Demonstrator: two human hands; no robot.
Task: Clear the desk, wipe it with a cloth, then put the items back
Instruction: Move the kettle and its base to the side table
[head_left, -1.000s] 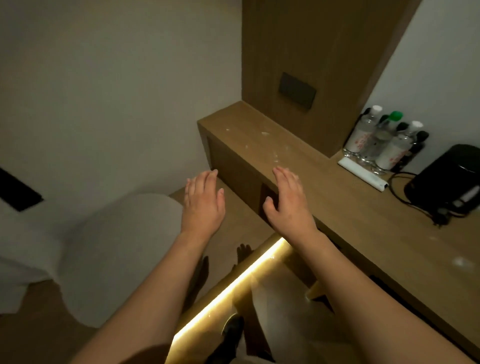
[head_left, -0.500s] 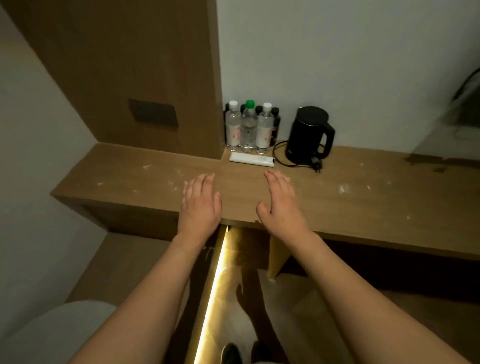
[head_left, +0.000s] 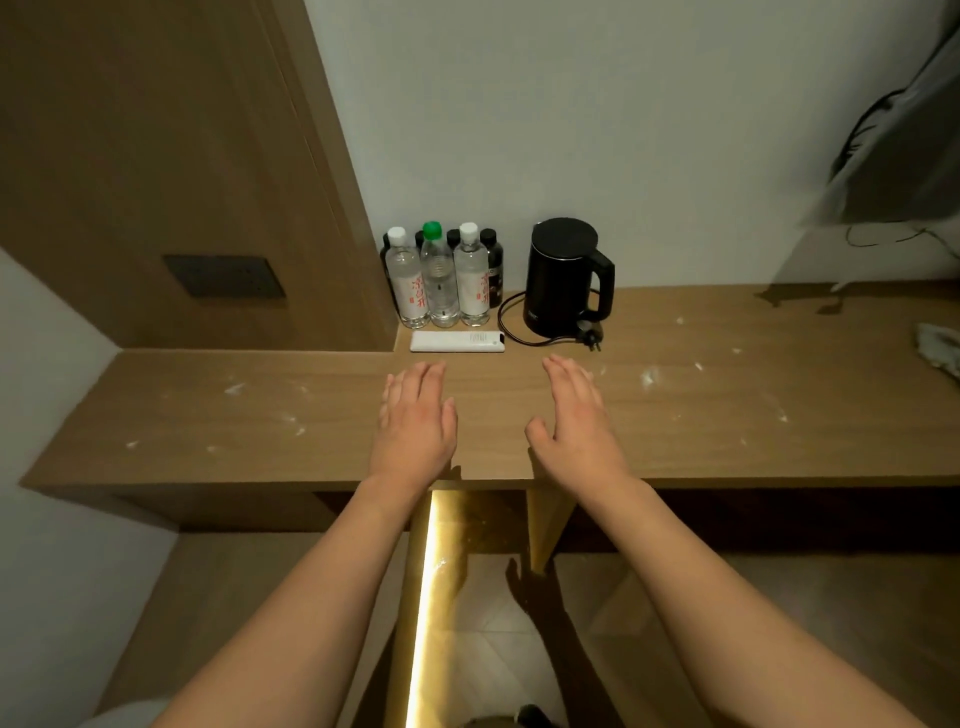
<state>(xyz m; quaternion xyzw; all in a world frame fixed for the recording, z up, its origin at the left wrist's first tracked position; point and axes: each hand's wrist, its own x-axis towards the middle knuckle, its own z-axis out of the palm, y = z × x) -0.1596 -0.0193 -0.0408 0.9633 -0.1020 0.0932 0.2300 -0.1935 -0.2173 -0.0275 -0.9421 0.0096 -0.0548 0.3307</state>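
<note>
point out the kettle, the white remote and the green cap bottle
kettle (head_left: 563, 275), head view, middle of its black body
white remote (head_left: 457, 342), head view, middle of its top face
green cap bottle (head_left: 439, 283), head view, clear body below the cap

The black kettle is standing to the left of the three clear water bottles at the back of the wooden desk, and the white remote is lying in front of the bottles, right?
Not quite. The head view shows the black kettle standing to the right of the three clear water bottles, not left. The rest holds: they stand at the back of the wooden desk, with the white remote lying in front of the bottles.
</note>
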